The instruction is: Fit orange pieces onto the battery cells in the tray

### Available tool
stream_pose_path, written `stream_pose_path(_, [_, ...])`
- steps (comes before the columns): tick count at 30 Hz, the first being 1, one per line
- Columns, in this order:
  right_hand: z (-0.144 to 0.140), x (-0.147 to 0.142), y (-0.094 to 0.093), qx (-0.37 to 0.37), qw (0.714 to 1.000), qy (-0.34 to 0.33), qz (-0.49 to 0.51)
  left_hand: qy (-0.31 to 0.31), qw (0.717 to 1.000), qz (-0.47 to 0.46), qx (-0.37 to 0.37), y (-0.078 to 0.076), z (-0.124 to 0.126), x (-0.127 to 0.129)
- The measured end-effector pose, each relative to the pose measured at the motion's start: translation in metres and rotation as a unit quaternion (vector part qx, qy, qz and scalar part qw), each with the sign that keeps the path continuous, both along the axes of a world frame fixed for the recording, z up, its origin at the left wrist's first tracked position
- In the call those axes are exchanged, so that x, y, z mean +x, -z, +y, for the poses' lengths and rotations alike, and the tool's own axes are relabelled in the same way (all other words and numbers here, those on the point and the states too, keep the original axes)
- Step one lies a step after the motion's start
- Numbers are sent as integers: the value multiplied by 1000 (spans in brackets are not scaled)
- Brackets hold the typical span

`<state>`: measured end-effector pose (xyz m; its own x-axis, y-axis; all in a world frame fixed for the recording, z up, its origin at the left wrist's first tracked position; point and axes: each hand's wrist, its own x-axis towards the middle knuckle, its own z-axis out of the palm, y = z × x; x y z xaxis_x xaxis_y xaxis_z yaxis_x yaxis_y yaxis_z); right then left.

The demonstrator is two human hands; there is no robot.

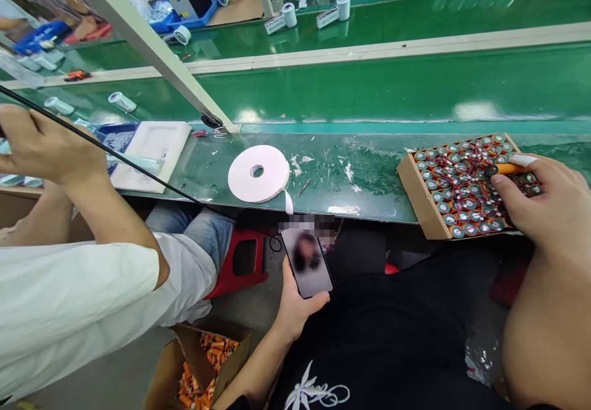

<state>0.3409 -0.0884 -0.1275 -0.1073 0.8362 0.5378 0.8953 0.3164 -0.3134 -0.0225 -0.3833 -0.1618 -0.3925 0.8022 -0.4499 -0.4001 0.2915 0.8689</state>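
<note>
My left hand (292, 311) is down in my lap, closed around a phone (307, 263) with its screen facing up. My right hand (545, 208) rests over the near right corner of a cardboard box (414, 193) packed with several round teal-capped cells (455, 183) joined by red and black wires. Between thumb and fingers this hand pinches a small orange tool with a black tip (504, 168), held just above the cells.
A flat roll of white tape (258, 173) lies on the green bench among white scraps. A co-worker in a white shirt sits at my left with a raised hand (44, 145), beside a white tray (154, 148). A slanted metal post (152, 47), a red stool (244, 262) and a floor box of orange parts (205, 361) are nearby.
</note>
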Motion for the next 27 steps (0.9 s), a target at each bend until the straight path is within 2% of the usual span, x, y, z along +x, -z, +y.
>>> stream_pose_path(2, [0,0,0,0,1000,0,1,29,998,-47,12,1,-2,-4])
stream_pose_path(4, [-1,-1,-1,-4,1000,0,-1,72,987,-141,35,3,-3,-10])
stream_pose_path(7, [-1,0,-2,-8,1000,0,-4,114,938,-318,82,10,-3,-18])
stream_pose_path(10, [-1,1,-2,1,1000,1,-5,110,900,-407,109,20,0,-20])
stream_pose_path(12, [0,2,-2,3,1000,0,-9,98,898,-415,113,28,2,-20])
stream_pose_path(18, [-2,5,-2,0,1000,3,-17,44,918,-378,106,49,-9,-28])
stream_pose_path(23, [-2,8,1,3,1000,6,-20,31,937,-340,71,52,-22,-39])
stream_pose_path(27, [-3,8,4,-7,1000,6,-17,3,936,-348,49,49,-17,-41])
